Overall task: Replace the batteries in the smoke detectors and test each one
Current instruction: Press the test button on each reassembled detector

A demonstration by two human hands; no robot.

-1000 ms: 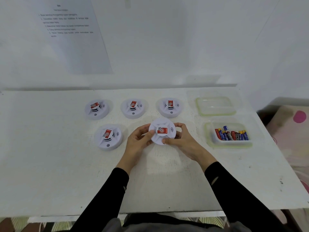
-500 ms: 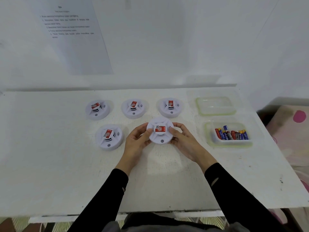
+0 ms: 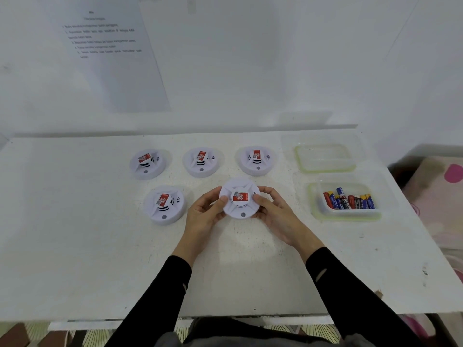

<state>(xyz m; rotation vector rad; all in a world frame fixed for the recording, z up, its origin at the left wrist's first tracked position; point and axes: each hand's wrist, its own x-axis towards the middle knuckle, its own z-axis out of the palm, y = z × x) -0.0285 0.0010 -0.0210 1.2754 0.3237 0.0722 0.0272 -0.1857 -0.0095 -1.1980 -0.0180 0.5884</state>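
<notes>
Detector: the smoke detector (image 3: 240,199) is being held face-up at the near middle of the table (image 3: 75,246).
Grip: its rim is being grasped from both sides by the left hand (image 3: 204,216) and right hand (image 3: 276,216).
Around: another detector (image 3: 164,205) is lying just beside the left hand, while batteries (image 3: 349,201) are sitting well to the right.
Risk: if twisted under an uneven squeeze, it could be slipped free and knocked into that neighbour.

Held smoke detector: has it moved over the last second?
Yes, slightly. The held smoke detector, gripped by the left hand and right hand, has shifted left, toward the front-left smoke detector and away from the battery container.
</notes>
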